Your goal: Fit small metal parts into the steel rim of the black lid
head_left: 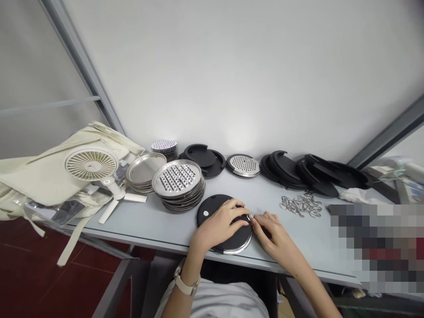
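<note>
A round black disc [212, 205] with a metal rim along its near right side lies at the table's front edge. It has a white round spot on its left. My left hand [220, 223] rests on top of it, fingers spread and thumb apart from the index finger. At the disc's right edge, a small metal ring [249, 217] is pinched between the fingertips of my right hand [273, 232]. Whether the ring passes through the disc is too small to tell. Left of the disc stands a stack of round metal graters [177, 179].
Loose metal rings [301, 204] lie to the right. Behind are black round holders [286, 165], a grater in a black holder [244, 165] and plain metal discs [145, 169]. A white fan [92, 165] and cream cloth [43, 176] occupy the left end.
</note>
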Motion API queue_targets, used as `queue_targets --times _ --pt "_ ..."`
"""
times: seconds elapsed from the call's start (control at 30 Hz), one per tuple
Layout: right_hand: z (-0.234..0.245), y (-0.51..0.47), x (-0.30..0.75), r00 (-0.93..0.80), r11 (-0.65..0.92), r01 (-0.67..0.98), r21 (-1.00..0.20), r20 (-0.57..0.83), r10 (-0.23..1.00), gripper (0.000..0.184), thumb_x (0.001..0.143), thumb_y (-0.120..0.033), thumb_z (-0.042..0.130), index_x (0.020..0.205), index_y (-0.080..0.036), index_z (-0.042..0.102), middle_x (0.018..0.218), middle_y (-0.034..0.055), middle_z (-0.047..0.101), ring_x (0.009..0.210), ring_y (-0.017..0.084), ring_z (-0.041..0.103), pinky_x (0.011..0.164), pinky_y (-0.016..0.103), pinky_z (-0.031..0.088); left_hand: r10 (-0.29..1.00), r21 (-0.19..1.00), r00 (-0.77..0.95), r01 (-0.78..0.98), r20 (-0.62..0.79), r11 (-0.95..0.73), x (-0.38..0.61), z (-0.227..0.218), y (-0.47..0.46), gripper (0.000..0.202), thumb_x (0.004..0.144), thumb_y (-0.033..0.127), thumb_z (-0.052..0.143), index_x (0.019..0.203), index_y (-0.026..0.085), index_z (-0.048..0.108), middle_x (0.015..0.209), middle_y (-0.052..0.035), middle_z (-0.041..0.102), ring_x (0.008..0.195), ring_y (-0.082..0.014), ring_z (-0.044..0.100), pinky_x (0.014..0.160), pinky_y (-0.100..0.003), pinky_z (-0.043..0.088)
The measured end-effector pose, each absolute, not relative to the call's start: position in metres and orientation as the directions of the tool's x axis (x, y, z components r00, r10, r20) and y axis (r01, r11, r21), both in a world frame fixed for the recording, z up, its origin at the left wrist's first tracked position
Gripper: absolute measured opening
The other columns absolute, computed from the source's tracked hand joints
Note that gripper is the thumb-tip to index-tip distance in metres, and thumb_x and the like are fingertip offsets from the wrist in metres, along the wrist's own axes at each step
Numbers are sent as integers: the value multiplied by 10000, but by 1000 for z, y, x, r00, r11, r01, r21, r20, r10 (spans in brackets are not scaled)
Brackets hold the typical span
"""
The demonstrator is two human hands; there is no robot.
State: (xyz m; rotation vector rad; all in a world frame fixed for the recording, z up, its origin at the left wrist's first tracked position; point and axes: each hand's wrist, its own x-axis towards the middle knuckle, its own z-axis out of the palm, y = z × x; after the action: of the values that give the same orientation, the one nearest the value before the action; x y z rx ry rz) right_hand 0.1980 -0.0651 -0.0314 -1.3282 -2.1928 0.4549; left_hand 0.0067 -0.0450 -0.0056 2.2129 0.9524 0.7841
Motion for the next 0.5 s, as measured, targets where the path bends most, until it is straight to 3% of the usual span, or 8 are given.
queue_targets --times 0.5 --pt "-33 -65 200 -355 430 667 -609 248 901 270 992 -298 348 747 -234 442 735 22 561 737 211 524 698 339 414 792 772 558 380 248 -509 7 -3 -47 235 901 206 551 1126 223 617 1229 -49 544 990 -159 597 976 -308 443"
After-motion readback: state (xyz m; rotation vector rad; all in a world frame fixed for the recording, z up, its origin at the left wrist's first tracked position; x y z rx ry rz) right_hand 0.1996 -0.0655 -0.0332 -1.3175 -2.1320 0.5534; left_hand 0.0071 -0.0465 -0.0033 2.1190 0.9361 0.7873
